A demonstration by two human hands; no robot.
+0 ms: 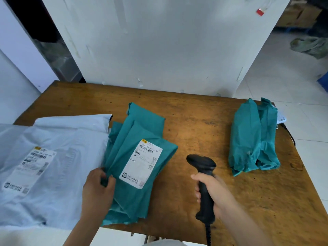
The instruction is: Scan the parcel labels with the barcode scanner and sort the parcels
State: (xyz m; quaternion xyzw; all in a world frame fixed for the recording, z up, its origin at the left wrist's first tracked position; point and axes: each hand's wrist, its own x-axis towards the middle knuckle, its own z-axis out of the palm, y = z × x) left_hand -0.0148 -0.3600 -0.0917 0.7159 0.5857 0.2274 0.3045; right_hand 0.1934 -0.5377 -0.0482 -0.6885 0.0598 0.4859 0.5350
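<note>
A teal parcel lies at the middle of the wooden table, its white barcode label facing up, on top of other teal parcels. My left hand pinches this parcel's left edge. My right hand grips the handle of a black barcode scanner, whose head points toward the label from the right. Large pale grey parcels with a label lie at the left. Teal parcels are piled label-down at the right.
A white wall panel stands behind the table. The scanner's cable hangs off the front edge. A white labelled item peeks out behind the right pile. Tiled floor, a green bag and cardboard boxes lie at the far right.
</note>
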